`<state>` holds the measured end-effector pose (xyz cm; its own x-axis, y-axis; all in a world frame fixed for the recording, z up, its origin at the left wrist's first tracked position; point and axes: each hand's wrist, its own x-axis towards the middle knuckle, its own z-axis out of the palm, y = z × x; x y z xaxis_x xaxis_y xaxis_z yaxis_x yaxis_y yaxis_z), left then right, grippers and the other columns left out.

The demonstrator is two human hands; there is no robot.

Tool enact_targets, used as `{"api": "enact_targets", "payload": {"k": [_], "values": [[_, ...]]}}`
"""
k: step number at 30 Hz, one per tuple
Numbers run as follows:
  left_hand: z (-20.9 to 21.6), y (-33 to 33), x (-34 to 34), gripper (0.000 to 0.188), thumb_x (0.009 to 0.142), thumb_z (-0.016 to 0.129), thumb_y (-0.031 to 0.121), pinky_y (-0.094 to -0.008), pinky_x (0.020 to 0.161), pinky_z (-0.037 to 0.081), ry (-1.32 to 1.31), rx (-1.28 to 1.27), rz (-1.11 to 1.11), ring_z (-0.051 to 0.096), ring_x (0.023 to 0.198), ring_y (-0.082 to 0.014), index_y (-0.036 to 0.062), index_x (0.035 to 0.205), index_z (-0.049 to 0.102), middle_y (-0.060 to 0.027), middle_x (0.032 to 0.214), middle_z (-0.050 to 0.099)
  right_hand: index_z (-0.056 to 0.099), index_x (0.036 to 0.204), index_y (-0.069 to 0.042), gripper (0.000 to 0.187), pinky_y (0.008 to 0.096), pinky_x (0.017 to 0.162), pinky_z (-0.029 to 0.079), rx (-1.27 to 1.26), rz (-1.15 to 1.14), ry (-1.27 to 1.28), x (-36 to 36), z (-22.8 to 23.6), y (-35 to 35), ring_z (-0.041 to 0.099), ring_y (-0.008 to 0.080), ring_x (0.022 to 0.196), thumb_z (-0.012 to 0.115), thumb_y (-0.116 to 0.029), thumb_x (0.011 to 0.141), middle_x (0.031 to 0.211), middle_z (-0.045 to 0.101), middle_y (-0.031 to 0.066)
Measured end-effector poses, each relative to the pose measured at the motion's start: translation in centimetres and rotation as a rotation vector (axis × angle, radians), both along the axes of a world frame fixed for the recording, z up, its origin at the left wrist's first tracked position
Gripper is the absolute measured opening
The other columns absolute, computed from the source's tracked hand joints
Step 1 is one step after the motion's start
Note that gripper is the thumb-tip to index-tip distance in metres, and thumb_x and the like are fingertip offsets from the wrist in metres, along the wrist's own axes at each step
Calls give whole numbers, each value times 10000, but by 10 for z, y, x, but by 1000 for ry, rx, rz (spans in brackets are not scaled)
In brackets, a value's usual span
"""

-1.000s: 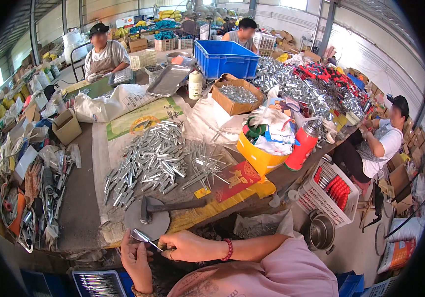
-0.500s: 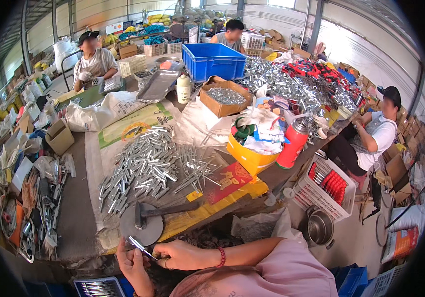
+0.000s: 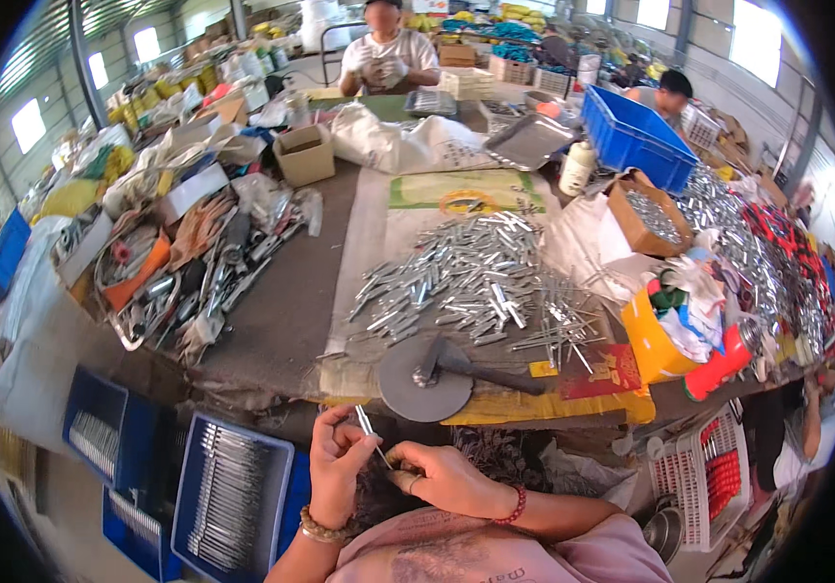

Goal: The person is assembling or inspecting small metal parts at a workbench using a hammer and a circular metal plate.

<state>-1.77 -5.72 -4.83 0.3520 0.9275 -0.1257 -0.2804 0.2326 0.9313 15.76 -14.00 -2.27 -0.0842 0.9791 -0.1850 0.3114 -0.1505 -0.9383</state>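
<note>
My left hand pinches a short silver metal tube between thumb and fingers, just off the table's near edge. A thin metal rod runs from the tube's lower end to my right hand, whose closed fingers grip it. Beyond my hands, a round grey metal disc lies at the table edge, with a hammer resting across it. Farther back is a heap of similar silver tubes. Loose thin rods are scattered to the heap's right.
Blue trays of neatly lined-up metal pieces stand low at left. A yellow box of cloths and a red flask are at right. A cluttered tool pile fills the left side. One person sits across the table; others work at right.
The view has swung to the left, bringing the blue trays into fuller sight. Both hands keep hold of the tube and rod, with the tube now more upright.
</note>
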Motion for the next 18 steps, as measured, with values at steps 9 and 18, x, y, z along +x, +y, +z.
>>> {"api": "enact_targets", "payload": {"k": [9, 18], "values": [[-46, 29, -101, 484, 968, 721, 22, -237, 636, 418, 270, 58, 386, 534, 747, -64, 59, 1417, 546, 5, 902, 644, 740, 1213, 4, 208, 305, 623, 536, 542, -478, -352, 55, 6, 6, 670, 151, 720, 690, -35, 1016, 999, 755, 112], [-155, 18, -234, 488, 919, 789, 36, -257, 684, 470, 481, -230, 820, 599, 764, -93, 20, 1360, 581, -25, 878, 689, 704, 1334, 11, 288, 203, 570, 369, 473, -529, -274, 81, -36, 26, 498, 33, 681, 580, -15, 1076, 992, 696, 20]]}}
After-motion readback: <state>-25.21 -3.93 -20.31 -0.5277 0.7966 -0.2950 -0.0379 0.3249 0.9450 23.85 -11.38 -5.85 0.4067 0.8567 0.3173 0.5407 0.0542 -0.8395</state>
